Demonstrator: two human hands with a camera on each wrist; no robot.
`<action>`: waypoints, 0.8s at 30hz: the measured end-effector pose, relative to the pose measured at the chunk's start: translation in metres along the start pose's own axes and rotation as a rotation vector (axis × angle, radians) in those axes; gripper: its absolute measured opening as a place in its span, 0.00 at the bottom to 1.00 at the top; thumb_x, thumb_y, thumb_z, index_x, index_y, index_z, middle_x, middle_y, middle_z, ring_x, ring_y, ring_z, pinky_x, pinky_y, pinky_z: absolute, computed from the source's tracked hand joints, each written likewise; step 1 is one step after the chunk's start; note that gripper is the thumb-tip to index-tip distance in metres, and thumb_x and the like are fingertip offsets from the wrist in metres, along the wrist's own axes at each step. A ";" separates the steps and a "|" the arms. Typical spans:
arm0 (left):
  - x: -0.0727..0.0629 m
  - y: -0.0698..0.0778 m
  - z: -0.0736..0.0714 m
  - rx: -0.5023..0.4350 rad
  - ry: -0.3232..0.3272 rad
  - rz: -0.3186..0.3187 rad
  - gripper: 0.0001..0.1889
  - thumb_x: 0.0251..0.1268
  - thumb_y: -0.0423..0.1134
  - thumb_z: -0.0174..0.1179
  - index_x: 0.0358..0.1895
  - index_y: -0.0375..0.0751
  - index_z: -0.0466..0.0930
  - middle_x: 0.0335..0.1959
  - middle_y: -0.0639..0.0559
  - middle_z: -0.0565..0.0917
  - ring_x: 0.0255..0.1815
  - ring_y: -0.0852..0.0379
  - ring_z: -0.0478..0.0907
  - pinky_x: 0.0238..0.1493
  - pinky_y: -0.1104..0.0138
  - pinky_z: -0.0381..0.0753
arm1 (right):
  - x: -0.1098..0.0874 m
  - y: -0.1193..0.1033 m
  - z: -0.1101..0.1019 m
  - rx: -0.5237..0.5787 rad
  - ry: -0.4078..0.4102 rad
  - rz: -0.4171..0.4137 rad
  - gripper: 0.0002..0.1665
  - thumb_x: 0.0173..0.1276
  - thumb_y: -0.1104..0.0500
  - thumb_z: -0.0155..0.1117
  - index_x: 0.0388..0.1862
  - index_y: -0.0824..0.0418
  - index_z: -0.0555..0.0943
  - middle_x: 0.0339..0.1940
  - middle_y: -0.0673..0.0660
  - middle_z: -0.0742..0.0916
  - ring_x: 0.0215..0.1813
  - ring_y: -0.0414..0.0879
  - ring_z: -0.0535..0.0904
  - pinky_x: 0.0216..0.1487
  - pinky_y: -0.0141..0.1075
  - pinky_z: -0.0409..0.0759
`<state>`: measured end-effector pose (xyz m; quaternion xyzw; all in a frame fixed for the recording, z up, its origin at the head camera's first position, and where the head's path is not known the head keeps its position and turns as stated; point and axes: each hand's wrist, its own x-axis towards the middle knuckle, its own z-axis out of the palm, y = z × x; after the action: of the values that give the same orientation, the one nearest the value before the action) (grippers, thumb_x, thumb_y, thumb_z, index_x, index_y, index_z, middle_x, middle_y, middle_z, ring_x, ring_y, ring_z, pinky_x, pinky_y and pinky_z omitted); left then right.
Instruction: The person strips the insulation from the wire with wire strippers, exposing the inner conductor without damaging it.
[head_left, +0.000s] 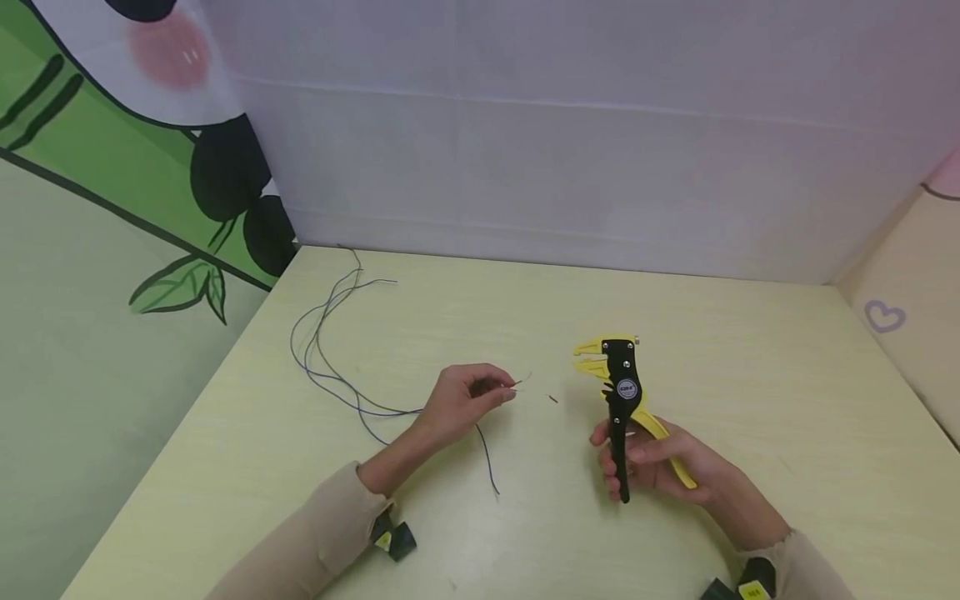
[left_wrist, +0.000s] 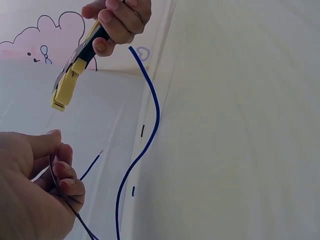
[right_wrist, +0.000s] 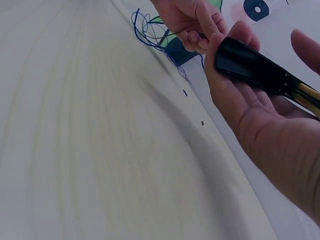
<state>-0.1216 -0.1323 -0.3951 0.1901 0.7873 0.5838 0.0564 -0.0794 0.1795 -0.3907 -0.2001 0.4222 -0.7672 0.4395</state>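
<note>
My left hand (head_left: 467, 402) pinches thin wires between thumb and fingers, with short ends poking past the fingertips. In the left wrist view a dark wire (left_wrist: 64, 195) runs through the fingers, and a blue wire (left_wrist: 91, 166) shows a bare copper tip. To the right, my right hand (head_left: 678, 467) grips a black and yellow wire stripper (head_left: 624, 392) by its handles. Its yellow jaws stand apart, pointing left, with nothing between them. In the right wrist view the black handle (right_wrist: 250, 65) lies across the fingers.
Long loops of blue and dark wire (head_left: 315, 379) spread over the left of the pale table (head_left: 750, 358). One loose blue wire end (head_left: 489, 467) lies nearer the front. A small dark scrap (head_left: 553, 398) lies between the hands; a blue scrap (left_wrist: 133, 191) shows too. A white cloth wall (head_left: 525, 167) stands behind.
</note>
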 end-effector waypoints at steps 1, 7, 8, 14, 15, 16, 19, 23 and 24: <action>0.001 0.000 0.000 0.012 -0.001 0.011 0.08 0.64 0.31 0.65 0.43 0.31 0.86 0.35 0.40 0.88 0.28 0.62 0.74 0.29 0.76 0.72 | -0.001 0.000 -0.001 0.006 0.000 0.001 0.24 0.70 0.72 0.38 0.61 0.63 0.70 0.45 0.54 0.87 0.48 0.47 0.83 0.55 0.42 0.81; 0.005 -0.001 0.000 0.082 -0.033 0.043 0.08 0.63 0.32 0.66 0.43 0.31 0.86 0.31 0.41 0.87 0.28 0.64 0.74 0.30 0.75 0.75 | -0.007 0.002 -0.005 0.044 0.004 0.006 0.24 0.71 0.71 0.37 0.62 0.62 0.70 0.46 0.54 0.86 0.49 0.45 0.83 0.56 0.42 0.80; 0.005 -0.001 0.000 0.092 -0.038 0.036 0.08 0.63 0.32 0.66 0.43 0.32 0.86 0.31 0.42 0.87 0.28 0.63 0.74 0.31 0.75 0.75 | -0.007 0.003 -0.005 0.052 0.006 0.007 0.24 0.71 0.71 0.37 0.62 0.63 0.70 0.46 0.54 0.86 0.50 0.45 0.83 0.56 0.42 0.80; 0.010 -0.005 0.000 0.141 -0.055 -0.022 0.08 0.64 0.33 0.65 0.43 0.33 0.86 0.32 0.44 0.88 0.29 0.62 0.76 0.32 0.75 0.75 | -0.008 0.004 -0.008 0.065 0.019 0.015 0.24 0.71 0.72 0.35 0.62 0.63 0.71 0.46 0.54 0.86 0.50 0.45 0.83 0.55 0.41 0.81; 0.011 -0.006 0.000 0.147 -0.058 -0.037 0.08 0.64 0.33 0.65 0.43 0.34 0.86 0.32 0.44 0.87 0.30 0.61 0.75 0.31 0.75 0.75 | -0.008 0.004 -0.008 0.068 0.021 0.018 0.25 0.71 0.72 0.35 0.62 0.63 0.71 0.46 0.54 0.86 0.50 0.46 0.83 0.55 0.41 0.81; 0.012 -0.007 0.000 0.150 -0.062 -0.053 0.08 0.64 0.33 0.65 0.43 0.34 0.87 0.32 0.45 0.87 0.30 0.61 0.75 0.31 0.75 0.75 | -0.008 0.004 -0.009 0.068 0.020 0.020 0.25 0.71 0.72 0.35 0.62 0.63 0.71 0.46 0.54 0.86 0.50 0.46 0.83 0.55 0.41 0.81; 0.014 -0.010 0.001 0.152 -0.074 -0.096 0.08 0.64 0.34 0.65 0.43 0.35 0.87 0.31 0.46 0.86 0.30 0.60 0.74 0.31 0.74 0.74 | -0.009 0.004 -0.010 0.069 0.017 0.028 0.24 0.72 0.71 0.35 0.62 0.63 0.71 0.46 0.54 0.86 0.50 0.46 0.83 0.55 0.41 0.81; 0.015 -0.014 0.001 0.147 -0.087 -0.123 0.08 0.62 0.34 0.67 0.42 0.36 0.86 0.29 0.47 0.84 0.29 0.60 0.73 0.29 0.74 0.72 | -0.009 0.004 -0.011 0.070 0.014 0.030 0.24 0.72 0.71 0.36 0.62 0.63 0.71 0.46 0.54 0.86 0.50 0.46 0.83 0.56 0.41 0.81; 0.016 -0.015 0.001 0.147 -0.089 -0.126 0.08 0.62 0.34 0.67 0.42 0.36 0.86 0.29 0.47 0.84 0.29 0.60 0.73 0.29 0.74 0.72 | -0.009 0.003 -0.011 0.067 0.014 0.028 0.24 0.72 0.71 0.36 0.62 0.63 0.71 0.46 0.54 0.86 0.50 0.46 0.83 0.56 0.41 0.81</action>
<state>-0.1392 -0.1292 -0.4073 0.1695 0.8352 0.5107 0.1139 -0.0800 0.1914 -0.3990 -0.1741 0.4020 -0.7760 0.4538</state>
